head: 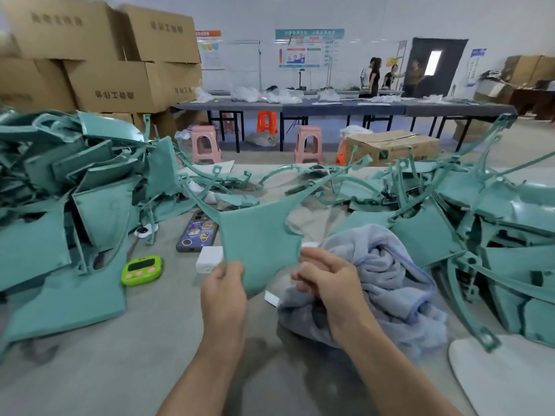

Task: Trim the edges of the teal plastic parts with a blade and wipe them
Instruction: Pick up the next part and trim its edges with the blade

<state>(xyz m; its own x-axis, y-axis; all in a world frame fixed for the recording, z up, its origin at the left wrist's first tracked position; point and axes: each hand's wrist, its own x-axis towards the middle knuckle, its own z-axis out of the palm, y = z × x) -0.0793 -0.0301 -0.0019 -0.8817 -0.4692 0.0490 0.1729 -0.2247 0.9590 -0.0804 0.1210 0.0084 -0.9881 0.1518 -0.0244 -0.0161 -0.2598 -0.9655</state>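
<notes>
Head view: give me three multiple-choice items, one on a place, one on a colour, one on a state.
1. Where does the phone lie?
A. on the table, left of the held teal part
B. on a cardboard box
C. on a stool

2. What colour is the timer?
A. orange
B. green
C. pink

3. What is the left hand doing?
A. resting flat
B. gripping the phone
C. pinching the teal part's lower edge

Answers:
1 A: it lies on the grey surface beside the part.
2 B: its casing is bright green.
3 C: thumb and fingers close on that edge.
</notes>
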